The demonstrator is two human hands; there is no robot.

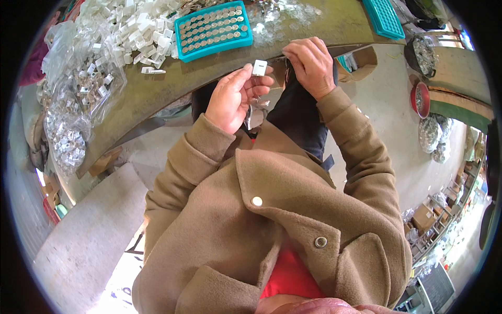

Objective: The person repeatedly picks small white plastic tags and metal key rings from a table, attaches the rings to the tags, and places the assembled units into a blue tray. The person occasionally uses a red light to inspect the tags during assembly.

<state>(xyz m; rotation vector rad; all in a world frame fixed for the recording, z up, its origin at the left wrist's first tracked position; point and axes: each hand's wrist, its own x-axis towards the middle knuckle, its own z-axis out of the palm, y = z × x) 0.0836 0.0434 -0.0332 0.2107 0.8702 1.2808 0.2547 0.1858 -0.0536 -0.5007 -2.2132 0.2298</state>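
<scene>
Between the thumb and fingers of my left hand (238,97) is a small white plastic casing (259,68) with a dark slot in its face. My right hand (309,67) is at the table's front edge, its fingers curled together; whatever they may hold is hidden. Just beyond my left hand, a teal tray (184,57) carries rows of round, shiny metal discs (215,26). To its left spreads a heap of white plastic casings (146,29), with one stray piece (152,70) nearer me. Small clear plastic pieces (282,21) are scattered right of the tray.
A clear bag of small parts (70,141) hangs over the table's left end. Another teal tray (384,18) stands at the far right. A cardboard box (366,65), a red basin (420,99) and filled clear bags (434,133) are to the right, below the table (125,112).
</scene>
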